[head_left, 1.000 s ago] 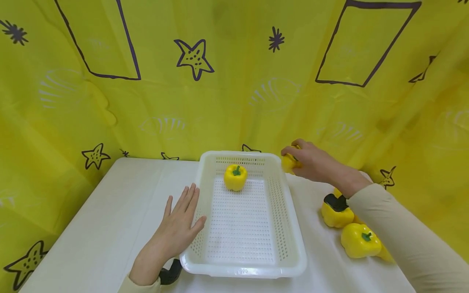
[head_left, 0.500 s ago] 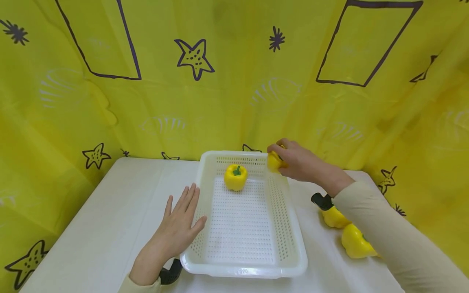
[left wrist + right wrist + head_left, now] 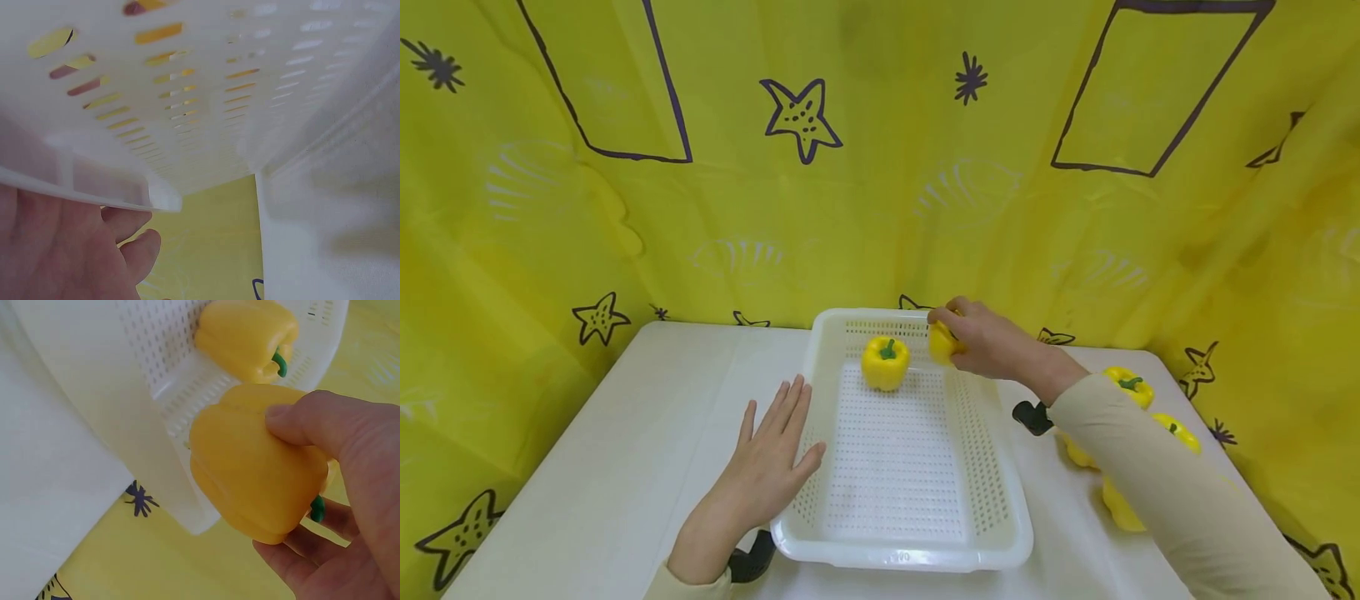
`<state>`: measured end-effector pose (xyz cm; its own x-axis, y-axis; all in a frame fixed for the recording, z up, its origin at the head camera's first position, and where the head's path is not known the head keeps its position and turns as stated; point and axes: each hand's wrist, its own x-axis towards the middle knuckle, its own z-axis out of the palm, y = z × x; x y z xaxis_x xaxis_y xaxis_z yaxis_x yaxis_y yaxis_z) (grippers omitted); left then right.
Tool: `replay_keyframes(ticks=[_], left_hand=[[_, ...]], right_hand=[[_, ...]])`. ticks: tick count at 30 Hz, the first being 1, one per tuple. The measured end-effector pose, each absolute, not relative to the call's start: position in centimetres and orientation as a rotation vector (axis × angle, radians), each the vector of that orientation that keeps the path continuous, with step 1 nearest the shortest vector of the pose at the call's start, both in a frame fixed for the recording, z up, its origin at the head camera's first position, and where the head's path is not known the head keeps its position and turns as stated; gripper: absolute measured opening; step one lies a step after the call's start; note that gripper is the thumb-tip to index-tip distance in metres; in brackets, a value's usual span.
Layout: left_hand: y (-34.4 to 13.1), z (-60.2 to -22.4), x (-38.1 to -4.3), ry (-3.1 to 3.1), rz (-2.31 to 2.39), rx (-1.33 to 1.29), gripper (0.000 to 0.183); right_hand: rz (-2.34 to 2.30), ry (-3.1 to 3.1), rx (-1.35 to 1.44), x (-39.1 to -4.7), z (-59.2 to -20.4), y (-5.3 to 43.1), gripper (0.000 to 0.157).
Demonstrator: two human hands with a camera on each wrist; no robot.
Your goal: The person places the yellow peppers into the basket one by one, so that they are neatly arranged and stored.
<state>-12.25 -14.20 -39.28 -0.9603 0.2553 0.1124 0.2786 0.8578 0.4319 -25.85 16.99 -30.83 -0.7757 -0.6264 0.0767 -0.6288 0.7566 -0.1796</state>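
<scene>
A yellow bell pepper (image 3: 250, 469) with a green stem is gripped by my right hand (image 3: 988, 337), thumb on one side and fingers on the other. In the head view it hangs over the far right corner of a white perforated basket (image 3: 902, 557). Another yellow bell pepper (image 3: 885, 364) sits inside the basket at the far end, stem up. My left hand (image 3: 763, 462) rests with fingers straight on the basket's left rim; the left wrist view shows the fingers (image 3: 134, 253) under that rim's edge.
Several more yellow peppers (image 3: 1129, 385) lie on the white table (image 3: 625, 433) right of the basket, partly hidden by my right sleeve (image 3: 1157, 475). A yellow patterned curtain (image 3: 880, 208) closes off the back and sides.
My right hand has carried its bell pepper leftward, from outside the basket's right rim to over the far right corner. My left hand and the basket have stayed in place.
</scene>
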Motion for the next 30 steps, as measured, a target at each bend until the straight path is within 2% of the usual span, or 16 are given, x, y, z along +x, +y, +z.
replay_keyframes(ticks=[9, 30], left_hand=[[-14.3, -39.5, -12.3, -2.975, -0.694, -0.427, 0.077], [-14.4, -39.4, -12.3, -2.969, -0.711, -0.438, 0.076]], right_hand=[[0.357, -3.033, 1.027, -26.3, -32.0, 16.1, 0.058], [0.401, -3.223, 0.959, -27.3, -33.6, 15.0, 0.06]])
